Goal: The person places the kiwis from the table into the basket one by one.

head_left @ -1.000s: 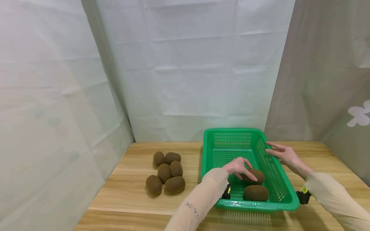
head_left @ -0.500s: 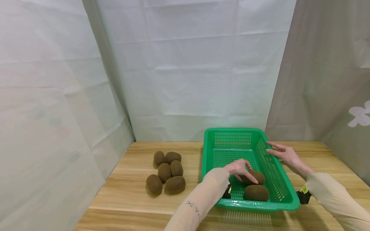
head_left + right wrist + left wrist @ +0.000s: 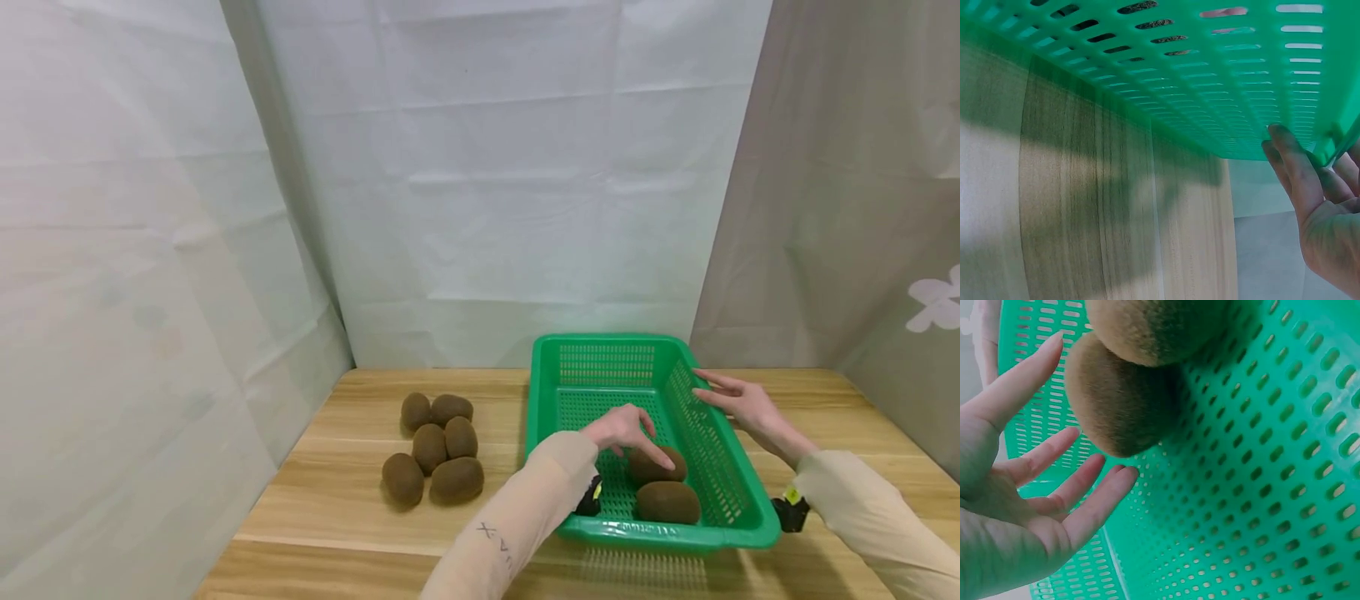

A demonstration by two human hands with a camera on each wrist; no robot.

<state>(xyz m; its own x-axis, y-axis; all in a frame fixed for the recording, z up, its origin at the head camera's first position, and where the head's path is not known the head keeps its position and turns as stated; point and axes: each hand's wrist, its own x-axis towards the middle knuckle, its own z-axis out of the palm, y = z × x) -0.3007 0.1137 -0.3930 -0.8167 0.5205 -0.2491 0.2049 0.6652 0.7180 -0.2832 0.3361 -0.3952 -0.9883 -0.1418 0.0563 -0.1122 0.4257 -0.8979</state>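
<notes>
In the head view my left hand [image 3: 626,429] is inside the green plastic basket [image 3: 535,400], over the farther of two brown kiwis. That farther kiwi [image 3: 651,467] is partly covered by my thumb from above. Touching it on the near side lies the other kiwi [image 3: 667,502]. The left wrist view shows my left hand [image 3: 1029,494] with fingers spread and fingertips just off the farther kiwi [image 3: 1119,403]. My right hand [image 3: 750,408] holds the basket's right rim; in the right wrist view, fingers [image 3: 1300,172] rest against the basket's outer wall [image 3: 1210,81].
Several more kiwis [image 3: 430,448] lie in a loose cluster on the wooden table [image 3: 337,517], left of the basket. White cloth [image 3: 480,208] hangs behind the table, and more cloth encloses both sides.
My left fingers have loosened from the farther kiwi, which now sits slightly closer to the near kiwi. My right hand has stayed at the rim. The head view has shifted slightly.
</notes>
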